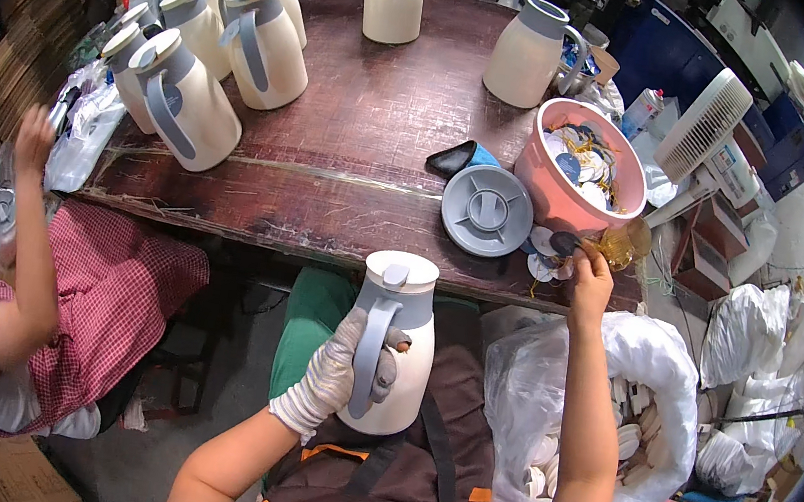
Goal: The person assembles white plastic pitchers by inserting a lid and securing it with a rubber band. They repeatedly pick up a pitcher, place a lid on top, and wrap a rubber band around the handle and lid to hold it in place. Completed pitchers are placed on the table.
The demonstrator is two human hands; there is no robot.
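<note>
My left hand (340,366), in a striped grey glove, is closed around the grey handle of a cream thermos jug (411,363) with its white lid on. The jug stands upright over my lap, by the table edge. My bare right hand (592,282) pinches a round dark hang tag (564,243) at the table's front edge. Under and beside it lie several loose white and grey hang tags (541,266) with gold strings. A grey round lid (487,211) lies just left of them.
A pink bucket (551,194) of tags stands behind my right hand. Lidded jugs (193,115) crowd the table's left; two topless jugs (393,4) stand farther back. A plastic bag (656,347) of white parts is at my right. A co-worker in a checked apron (116,291) sits left.
</note>
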